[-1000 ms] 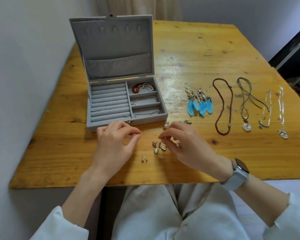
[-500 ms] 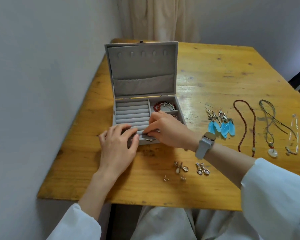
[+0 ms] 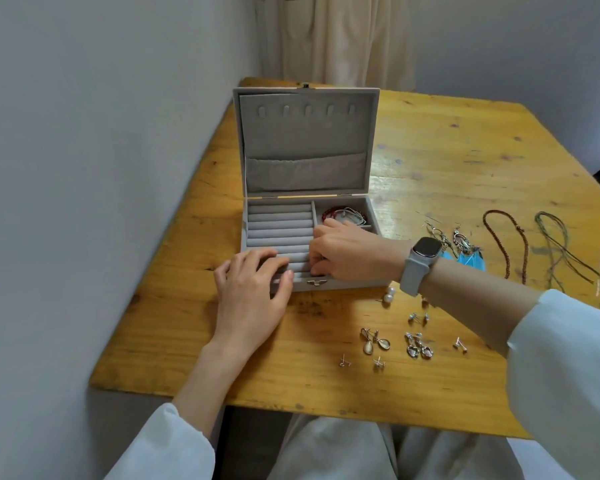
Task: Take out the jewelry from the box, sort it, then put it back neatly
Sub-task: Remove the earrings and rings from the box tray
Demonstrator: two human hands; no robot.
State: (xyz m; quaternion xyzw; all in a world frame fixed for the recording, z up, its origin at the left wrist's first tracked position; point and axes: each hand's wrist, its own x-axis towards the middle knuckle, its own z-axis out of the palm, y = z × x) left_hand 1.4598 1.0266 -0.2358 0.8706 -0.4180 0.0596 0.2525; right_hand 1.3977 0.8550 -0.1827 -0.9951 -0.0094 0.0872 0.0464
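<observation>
Looking down through the head view, we take the open grey jewelry box (image 3: 291, 188) as our landmark; it sits on the wooden tabletop (image 3: 465, 161) with its lid upright at the far side. The ring-roll rows (image 3: 279, 230) fill its left half, their long axes running left to right across the box. Our right hand (image 3: 347, 252) reaches in from the right, fingers curled down at the nearest rows beside the central divider; we cannot tell whether a small piece is pinched there, since the fingertips are hidden. Our left hand (image 3: 253, 292) lies flat over the box's front left corner, fingers straight and spread, pressing on the front rows and holding nothing. We judge that it steadies the box or parts the rolls. Of the two, the right hand is the one placed at the slot, so the coming move turns on pushing downward between two rows. A red bracelet (image 3: 340, 214) already lies in the box's far right compartment. Just in front of the box and to its right lie pearl studs (image 3: 390, 295) and small earrings (image 3: 376, 342); further right are blue feather earrings (image 3: 470, 258) and a dark bead necklace (image 3: 506, 244), all awaiting return.
</observation>
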